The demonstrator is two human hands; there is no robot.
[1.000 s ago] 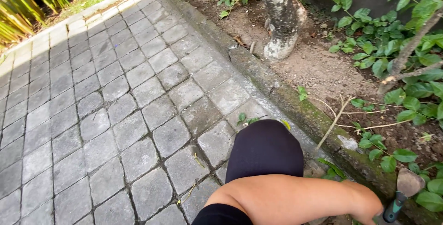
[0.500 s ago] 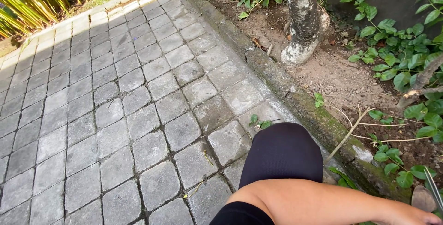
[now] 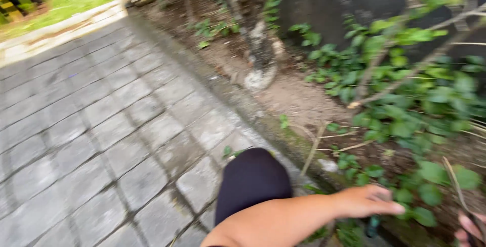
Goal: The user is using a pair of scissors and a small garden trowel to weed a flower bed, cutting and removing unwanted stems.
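Here, left hand (image 3: 367, 201) flat, fingers (image 3: 392, 208) pointing right over green leaves (image 3: 420, 196)

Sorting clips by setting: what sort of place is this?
Most likely a garden or yard outdoors: a grey block-paved path runs beside a soil bed with a tree trunk and leafy green plants.

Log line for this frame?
left hand: over leafy plants | right hand: frame edge, grip unclear | knee: above grey paving
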